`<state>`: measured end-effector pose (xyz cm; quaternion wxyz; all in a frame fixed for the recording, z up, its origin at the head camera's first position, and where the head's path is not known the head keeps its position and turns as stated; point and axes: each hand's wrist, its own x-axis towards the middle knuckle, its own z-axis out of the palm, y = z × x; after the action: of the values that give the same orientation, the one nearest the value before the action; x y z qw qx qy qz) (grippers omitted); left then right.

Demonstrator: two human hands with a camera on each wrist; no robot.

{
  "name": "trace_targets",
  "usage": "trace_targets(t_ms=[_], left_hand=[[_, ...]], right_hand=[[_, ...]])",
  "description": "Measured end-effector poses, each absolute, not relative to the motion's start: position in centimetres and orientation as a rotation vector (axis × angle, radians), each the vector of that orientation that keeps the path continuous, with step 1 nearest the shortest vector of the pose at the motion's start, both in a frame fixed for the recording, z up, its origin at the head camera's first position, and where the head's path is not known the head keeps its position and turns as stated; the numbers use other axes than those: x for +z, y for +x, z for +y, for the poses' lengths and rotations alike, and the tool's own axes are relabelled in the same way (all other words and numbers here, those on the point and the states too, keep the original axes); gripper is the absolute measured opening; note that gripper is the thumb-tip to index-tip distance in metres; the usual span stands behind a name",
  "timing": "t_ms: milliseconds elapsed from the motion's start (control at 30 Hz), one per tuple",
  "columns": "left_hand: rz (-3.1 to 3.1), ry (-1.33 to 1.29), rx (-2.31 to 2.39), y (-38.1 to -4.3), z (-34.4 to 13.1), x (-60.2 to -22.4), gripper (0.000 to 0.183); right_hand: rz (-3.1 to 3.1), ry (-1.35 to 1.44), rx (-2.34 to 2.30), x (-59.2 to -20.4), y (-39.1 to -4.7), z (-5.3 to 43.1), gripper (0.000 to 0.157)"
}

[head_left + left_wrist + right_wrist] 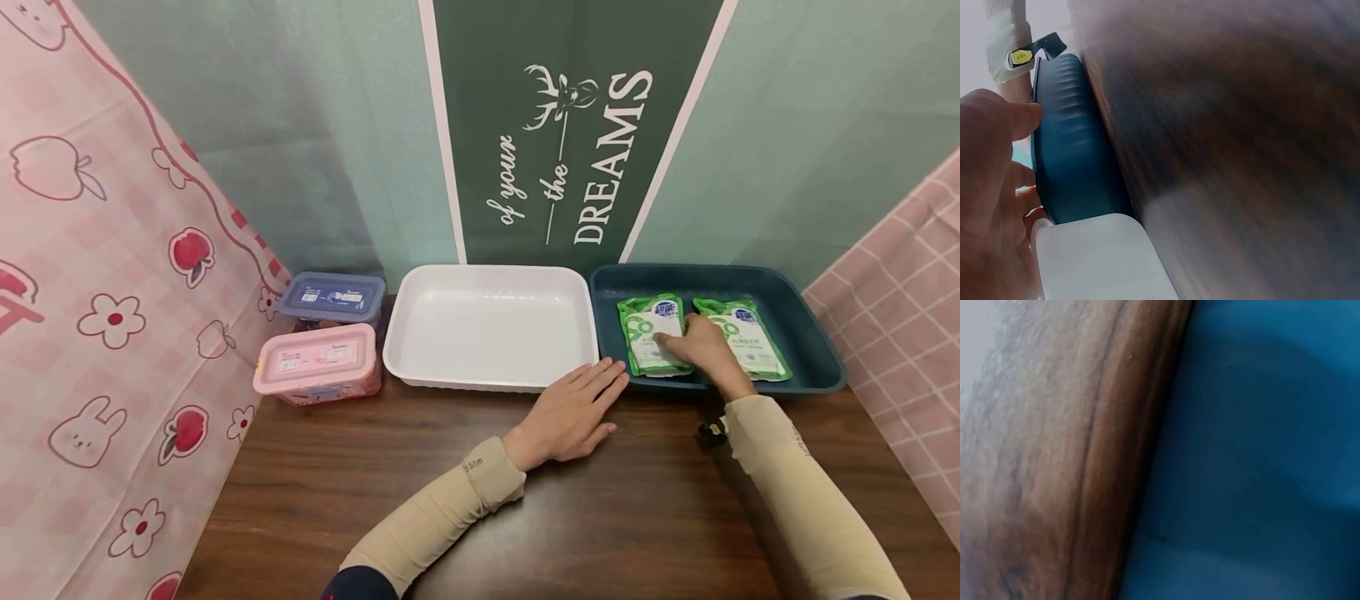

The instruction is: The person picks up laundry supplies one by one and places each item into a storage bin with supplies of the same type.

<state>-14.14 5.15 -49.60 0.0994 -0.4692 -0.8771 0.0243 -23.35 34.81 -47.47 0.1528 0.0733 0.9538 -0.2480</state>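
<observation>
My right hand (pixel 702 343) reaches into a dark teal tray (pixel 813 358), thumb on the face of the left green-and-white pouch (pixel 651 354) and fingers at its right edge, pinching it. Just right of that hand lies a second, similar pouch (pixel 756 343), partly covered by it. Where the white tray (pixel 487 333) meets the teal one, my left hand (pixel 568 414) rests with straight fingers on the front rims. The left wrist view shows this hand (pixel 994 162) beside both tray walls. Only blurred teal tray wall (pixel 1241 450) and wood appear in the right wrist view; the hand is out of sight there.
Left of the white tray stand a pink lidded box (pixel 318 362) and, behind it, a blue lidded box (pixel 333 296). The brown wooden table (pixel 420 450) runs along the front. Printed cloths hang behind and at both sides. A small black-and-yellow device (pixel 712 432) sits at my right wrist.
</observation>
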Motion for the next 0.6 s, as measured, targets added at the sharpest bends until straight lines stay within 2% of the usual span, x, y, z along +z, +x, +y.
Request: trace_targets(t_ms=[600], left_hand=[[-2.591, -1.389, 0.093, -14.2, 5.19, -49.67, 0.071]], right_hand=[[2.842, 0.144, -0.562, -46.92, -22.6, 35.07, 0.081]])
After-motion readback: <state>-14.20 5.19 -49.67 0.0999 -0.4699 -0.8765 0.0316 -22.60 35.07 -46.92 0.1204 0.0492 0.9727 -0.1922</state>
